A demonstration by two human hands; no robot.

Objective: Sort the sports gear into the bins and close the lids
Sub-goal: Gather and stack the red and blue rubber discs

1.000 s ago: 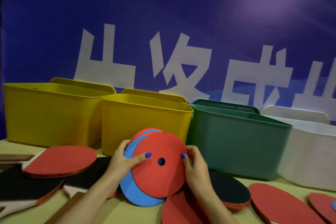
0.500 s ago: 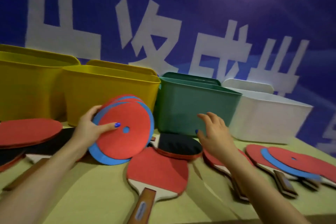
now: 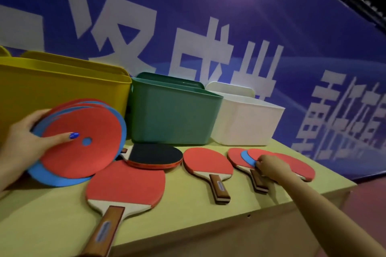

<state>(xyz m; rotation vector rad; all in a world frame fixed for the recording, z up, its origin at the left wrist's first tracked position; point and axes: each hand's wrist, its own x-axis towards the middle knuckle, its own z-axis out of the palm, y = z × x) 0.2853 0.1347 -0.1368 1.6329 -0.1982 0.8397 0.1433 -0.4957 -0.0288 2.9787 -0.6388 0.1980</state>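
Discs [image 3: 249,157] overlapping on far paddles at 3 o'clock, touched by right hand [image 3: 271,166], fingers curled at blue edge; left hand [image 3: 23,144] gripping disc stack [image 3: 81,142].

Pale wooden table [image 3: 188,210]: bins [image 3: 171,115] along back edge, paddles [image 3: 125,185] spread toward front edge.

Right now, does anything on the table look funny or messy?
A little. Over on the right, a blue disc and a red disc lie on top of the paddles instead of with the stack of discs in the left hand. The right hand touches them. Nothing looks broken.
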